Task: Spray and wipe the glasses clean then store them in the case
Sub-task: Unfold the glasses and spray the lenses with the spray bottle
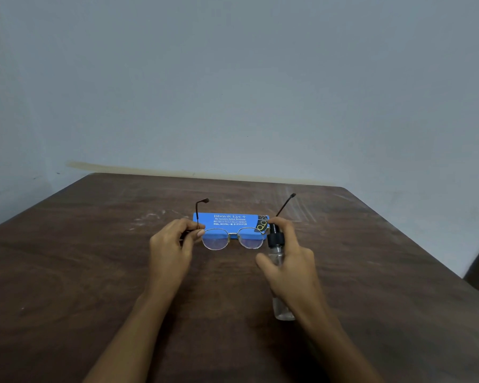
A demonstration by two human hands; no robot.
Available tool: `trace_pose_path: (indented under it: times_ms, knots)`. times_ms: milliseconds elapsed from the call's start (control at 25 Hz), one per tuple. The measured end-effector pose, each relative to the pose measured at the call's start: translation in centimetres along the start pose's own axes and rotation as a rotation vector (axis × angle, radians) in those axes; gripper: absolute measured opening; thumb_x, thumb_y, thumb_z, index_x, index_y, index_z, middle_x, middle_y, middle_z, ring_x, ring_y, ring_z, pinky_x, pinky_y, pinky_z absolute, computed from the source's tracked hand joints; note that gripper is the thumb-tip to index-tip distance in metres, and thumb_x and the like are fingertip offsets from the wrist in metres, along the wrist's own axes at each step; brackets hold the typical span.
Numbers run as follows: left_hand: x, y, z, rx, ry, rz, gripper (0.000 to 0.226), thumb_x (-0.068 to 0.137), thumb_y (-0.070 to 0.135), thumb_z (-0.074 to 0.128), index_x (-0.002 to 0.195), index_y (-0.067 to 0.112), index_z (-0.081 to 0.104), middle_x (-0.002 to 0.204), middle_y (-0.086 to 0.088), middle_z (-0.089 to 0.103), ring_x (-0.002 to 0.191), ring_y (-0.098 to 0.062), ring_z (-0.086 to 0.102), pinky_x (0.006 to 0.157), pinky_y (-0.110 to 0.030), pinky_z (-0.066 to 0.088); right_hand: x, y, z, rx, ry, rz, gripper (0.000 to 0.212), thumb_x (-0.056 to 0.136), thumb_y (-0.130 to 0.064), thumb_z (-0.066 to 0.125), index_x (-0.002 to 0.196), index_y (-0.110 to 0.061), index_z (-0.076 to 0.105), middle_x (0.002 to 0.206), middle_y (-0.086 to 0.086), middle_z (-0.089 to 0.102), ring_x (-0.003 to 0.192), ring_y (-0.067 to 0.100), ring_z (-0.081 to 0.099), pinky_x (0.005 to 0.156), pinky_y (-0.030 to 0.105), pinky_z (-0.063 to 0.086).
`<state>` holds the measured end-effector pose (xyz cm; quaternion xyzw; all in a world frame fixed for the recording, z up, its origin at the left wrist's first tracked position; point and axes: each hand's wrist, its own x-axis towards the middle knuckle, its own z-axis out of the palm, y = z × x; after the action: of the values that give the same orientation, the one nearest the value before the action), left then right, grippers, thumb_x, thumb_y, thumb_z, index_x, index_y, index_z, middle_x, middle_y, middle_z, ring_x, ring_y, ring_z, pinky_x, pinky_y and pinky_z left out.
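Note:
Thin metal-framed glasses (233, 239) with dark temple arms are held above the table, lenses facing me and temples unfolded pointing away. My left hand (172, 244) pinches the frame at its left hinge. My right hand (291, 261) grips a clear spray bottle (277, 255) with a black pump head, index finger resting on the top, the nozzle close to the right lens. Behind the glasses a closed blue case (227, 220) with white print lies flat on the table.
The brown wooden table (94, 272) fills the lower view, with pale scuff marks near the back. A plain grey wall stands right behind its far edge. The table's right edge drops off toward a dark floor area at the right.

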<state>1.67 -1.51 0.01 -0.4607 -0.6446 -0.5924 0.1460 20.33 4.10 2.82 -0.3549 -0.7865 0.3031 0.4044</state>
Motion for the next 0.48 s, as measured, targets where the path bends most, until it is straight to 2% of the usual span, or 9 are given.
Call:
trace_pose_path:
  times_ms: [160, 320, 480]
  knots:
    - [-0.03, 0.1, -0.03, 0.007, -0.001, 0.002, 0.009, 0.072, -0.007, 0.067, 0.071, 0.002, 0.067, 0.071, 0.003, 0.063, 0.071, 0.019, 0.054, 0.064, 0.001, 0.039, 0.03, 0.09, 0.04, -0.027, -0.015, -0.016, 0.058, 0.072, -0.009, 0.057, 0.118, -0.041, 0.041, 0.062, -0.014, 0.057, 0.053, 0.003, 0.052, 0.05, 0.012, 0.04]
    - [0.03, 0.08, 0.06, 0.008, 0.012, 0.002, 0.01, 0.072, -0.008, 0.067, 0.071, 0.002, 0.067, 0.069, 0.004, 0.061, 0.071, 0.021, 0.053, 0.064, 0.002, 0.038, -0.14, 0.01, 0.01, -0.066, -0.042, -0.048, 0.066, 0.073, -0.009, 0.056, 0.122, -0.048, 0.036, 0.074, -0.009, 0.064, 0.057, 0.006, 0.053, 0.055, 0.016, 0.043]
    - [0.12, 0.14, 0.15, -0.003, 0.02, -0.004, 0.009, 0.072, -0.008, 0.067, 0.071, 0.001, 0.067, 0.068, 0.004, 0.061, 0.071, 0.021, 0.053, 0.064, 0.003, 0.037, 0.0, -0.12, -0.1, -0.047, -0.035, -0.057, 0.059, 0.071, -0.006, 0.057, 0.117, -0.041, 0.043, 0.063, -0.009, 0.06, 0.051, 0.007, 0.05, 0.05, 0.014, 0.039]
